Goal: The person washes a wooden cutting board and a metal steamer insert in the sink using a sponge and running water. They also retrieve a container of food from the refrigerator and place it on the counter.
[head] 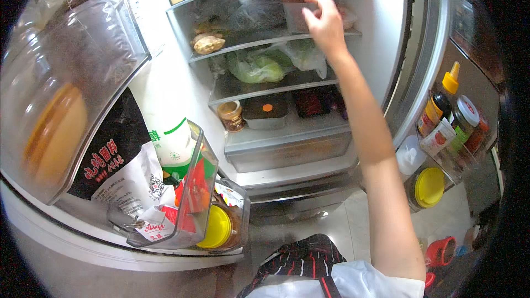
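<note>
My right hand [325, 18] reaches into the open fridge at the upper shelf [248, 43]. Thumb and fingers are spread in front of a clear container with a reddish-brown top [293, 12]; whether they touch it I cannot tell. Left of it lie dark contents in a plastic bag [258, 10] and a piece of ginger root [208, 43]. One shelf lower, a green vegetable in a plastic bag [258, 68] rests. Below that stand a brown jar [230, 116] and a lidded plastic box [265, 111]. My left hand is out of view.
Door bins hold packets, a yellow-lidded jar [214, 227] and a white-green package [176, 145] at left. At right, the other door carries a yellow-capped bottle [437, 103], jars and another yellow lid [429, 187]. A closed drawer [290, 151] sits under the shelves. Red containers [441, 252] stand lower right.
</note>
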The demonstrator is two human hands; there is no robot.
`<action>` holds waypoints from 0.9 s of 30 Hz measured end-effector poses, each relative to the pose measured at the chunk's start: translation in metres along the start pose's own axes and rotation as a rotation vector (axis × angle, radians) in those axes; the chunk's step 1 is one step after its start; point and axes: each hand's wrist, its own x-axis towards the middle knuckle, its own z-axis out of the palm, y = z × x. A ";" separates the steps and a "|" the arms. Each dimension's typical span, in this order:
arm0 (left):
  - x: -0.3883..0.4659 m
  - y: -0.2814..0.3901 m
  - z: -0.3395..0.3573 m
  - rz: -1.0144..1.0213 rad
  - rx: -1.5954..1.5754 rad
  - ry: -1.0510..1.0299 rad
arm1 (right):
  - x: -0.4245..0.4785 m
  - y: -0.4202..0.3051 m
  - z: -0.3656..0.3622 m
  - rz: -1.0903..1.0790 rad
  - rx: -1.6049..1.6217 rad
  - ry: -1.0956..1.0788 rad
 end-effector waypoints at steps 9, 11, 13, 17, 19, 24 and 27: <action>0.012 -0.014 -0.018 0.036 0.467 0.133 | 0.035 0.037 0.023 0.115 -0.602 -0.408; 0.013 -0.023 -0.019 0.027 0.577 0.152 | 0.028 0.038 0.020 -0.015 -0.517 -0.336; 0.015 -0.033 -0.017 0.024 0.698 0.158 | 0.031 0.034 0.011 0.080 -0.428 -0.330; 0.025 -0.054 0.009 -0.007 0.949 0.116 | 0.028 0.039 0.008 0.067 -0.378 -0.302; 0.023 -0.060 0.033 0.140 0.973 0.064 | 0.027 0.041 0.008 0.071 -0.335 -0.309; 0.007 -0.060 0.089 0.575 0.964 -0.048 | 0.028 0.053 0.007 -0.009 -0.247 -0.254; 0.007 -0.054 0.098 0.543 0.972 -0.058 | 0.024 0.057 0.009 -0.078 -0.176 -0.206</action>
